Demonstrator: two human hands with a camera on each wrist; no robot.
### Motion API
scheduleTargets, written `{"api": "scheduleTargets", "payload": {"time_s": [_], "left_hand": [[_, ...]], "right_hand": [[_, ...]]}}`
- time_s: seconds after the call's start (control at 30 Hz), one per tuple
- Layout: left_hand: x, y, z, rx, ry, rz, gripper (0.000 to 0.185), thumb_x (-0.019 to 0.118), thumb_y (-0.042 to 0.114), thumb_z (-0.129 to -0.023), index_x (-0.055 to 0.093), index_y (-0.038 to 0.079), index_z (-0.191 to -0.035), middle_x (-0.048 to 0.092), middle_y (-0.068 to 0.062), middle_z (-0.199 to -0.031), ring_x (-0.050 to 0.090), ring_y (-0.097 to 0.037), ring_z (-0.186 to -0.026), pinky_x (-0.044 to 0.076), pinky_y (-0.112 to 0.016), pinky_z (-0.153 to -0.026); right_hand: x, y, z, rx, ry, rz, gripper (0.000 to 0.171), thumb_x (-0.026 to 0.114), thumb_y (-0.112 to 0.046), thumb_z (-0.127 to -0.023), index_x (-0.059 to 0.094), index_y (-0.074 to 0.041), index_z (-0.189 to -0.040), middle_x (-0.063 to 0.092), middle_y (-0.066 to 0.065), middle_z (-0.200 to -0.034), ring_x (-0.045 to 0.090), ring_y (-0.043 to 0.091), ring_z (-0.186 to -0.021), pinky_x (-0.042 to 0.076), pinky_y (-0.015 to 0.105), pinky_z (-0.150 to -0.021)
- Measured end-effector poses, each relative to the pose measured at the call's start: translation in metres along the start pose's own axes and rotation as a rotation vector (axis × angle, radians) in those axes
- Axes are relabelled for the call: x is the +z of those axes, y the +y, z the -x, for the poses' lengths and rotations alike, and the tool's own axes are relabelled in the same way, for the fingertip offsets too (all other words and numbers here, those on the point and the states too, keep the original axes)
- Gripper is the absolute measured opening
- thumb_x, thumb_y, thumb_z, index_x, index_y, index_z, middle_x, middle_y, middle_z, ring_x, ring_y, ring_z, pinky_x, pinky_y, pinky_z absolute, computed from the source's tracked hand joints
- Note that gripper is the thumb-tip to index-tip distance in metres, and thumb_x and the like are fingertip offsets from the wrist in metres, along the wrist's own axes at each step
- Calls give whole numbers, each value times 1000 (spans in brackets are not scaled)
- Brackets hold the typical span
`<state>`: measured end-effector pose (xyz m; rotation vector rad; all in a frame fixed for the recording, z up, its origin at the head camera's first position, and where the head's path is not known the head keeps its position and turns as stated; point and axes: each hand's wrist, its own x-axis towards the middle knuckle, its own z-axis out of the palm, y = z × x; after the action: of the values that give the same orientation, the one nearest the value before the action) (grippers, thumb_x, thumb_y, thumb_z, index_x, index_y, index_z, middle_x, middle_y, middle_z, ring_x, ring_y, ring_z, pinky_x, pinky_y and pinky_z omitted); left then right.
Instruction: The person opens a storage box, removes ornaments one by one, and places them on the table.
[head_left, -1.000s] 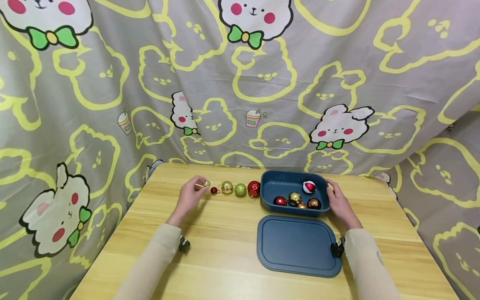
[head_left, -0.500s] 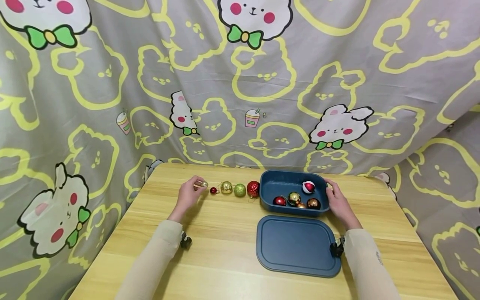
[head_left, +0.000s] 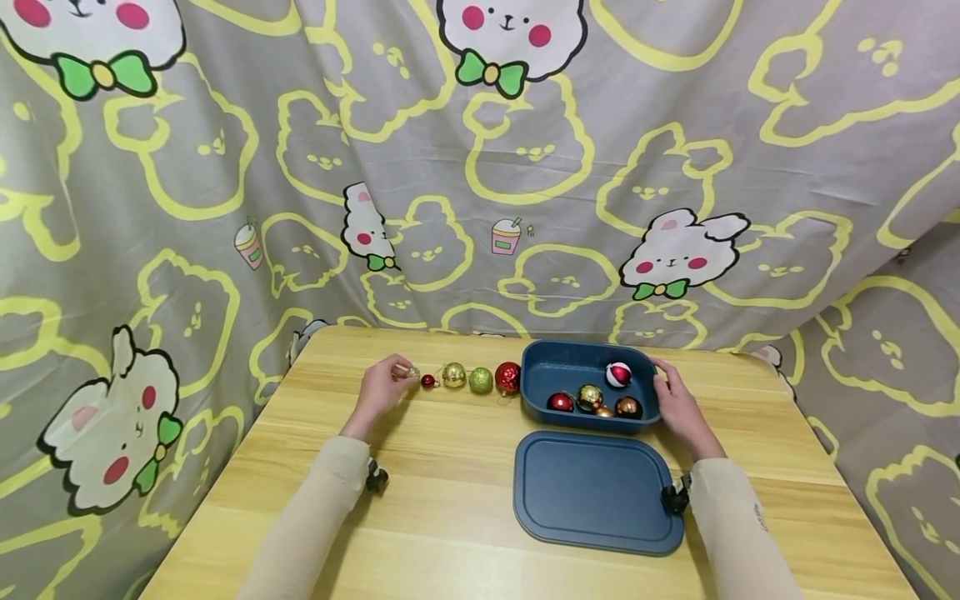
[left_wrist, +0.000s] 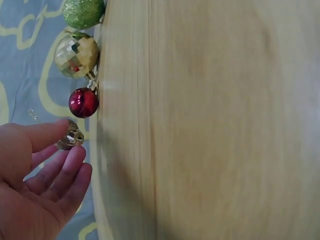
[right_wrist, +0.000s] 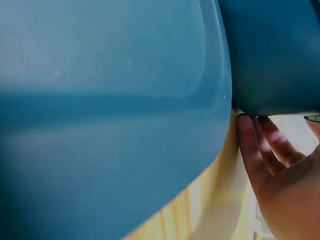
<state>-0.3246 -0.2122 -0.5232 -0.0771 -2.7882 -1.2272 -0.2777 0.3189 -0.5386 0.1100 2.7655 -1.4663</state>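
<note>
Your left hand [head_left: 384, 387] had thumb and fingertips clamped on a tiny bauble [left_wrist: 72, 136] near the counter's [head_left: 442, 508] far left corner; whether it touched the wood could not be told. A row ran right from there along the far edge: small red bauble [head_left: 427, 381], gold bauble [head_left: 453, 375], green bauble [head_left: 481, 381], big red bauble [head_left: 507, 377], the last right up by the box [head_left: 566, 354]. Your right hand [head_left: 682, 408] rested nearly straight fingers against the box's right end, not clamped on it; the lid [head_left: 598, 492] lay towards the near edge. A slack pinch could have let the tiny bauble roll off the far edge, being round and smooth. Swinging that hand right risked knocking the small red bauble into its neighbours, and a leftward shove on the box could have set the whole row rolling.
</note>
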Motion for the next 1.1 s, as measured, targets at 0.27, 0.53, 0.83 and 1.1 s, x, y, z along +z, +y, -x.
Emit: {"api": "scheduleTargets", "payload": {"time_s": [0.27, 0.53, 0.83, 1.1], "left_hand": [[6, 1, -1, -27, 8, -39, 23, 78, 12, -93, 71, 3, -113, 75, -16, -102, 71, -32, -95, 57, -47, -83], [10, 1, -2, -34, 6, -53, 23, 78, 11, -93, 71, 3, -113, 76, -17, -102, 72, -34, -96, 57, -48, -84], [11, 1, -2, -33, -18, -62, 22, 78, 11, -93, 71, 4, -112, 76, -17, -103, 72, -34, -98, 57, -50, -88], [10, -2, -1, -43, -22, -59, 23, 78, 12, -93, 71, 3, -113, 75, -17, -107, 71, -34, -100, 56, -50, -90]], "right_hand": [[-1, 1, 0, -3, -7, 6, 58, 23, -41, -114, 19, -16, -166, 29, 33, -162, 34, 52, -142, 24, 69, -118], [-1, 1, 1, -2, -8, -5, 58, 24, -42, -114, 19, -16, -166, 28, 32, -163, 33, 52, -143, 24, 70, -118], [-2, -1, 1, 3, -16, -12, 58, 24, -42, -114, 18, -16, -166, 27, 32, -164, 33, 52, -143, 24, 69, -118], [-1, -1, 2, -1, -17, -16, 58, 24, -41, -114, 18, -16, -166, 28, 32, -163, 34, 52, -143, 24, 69, -118]]}}
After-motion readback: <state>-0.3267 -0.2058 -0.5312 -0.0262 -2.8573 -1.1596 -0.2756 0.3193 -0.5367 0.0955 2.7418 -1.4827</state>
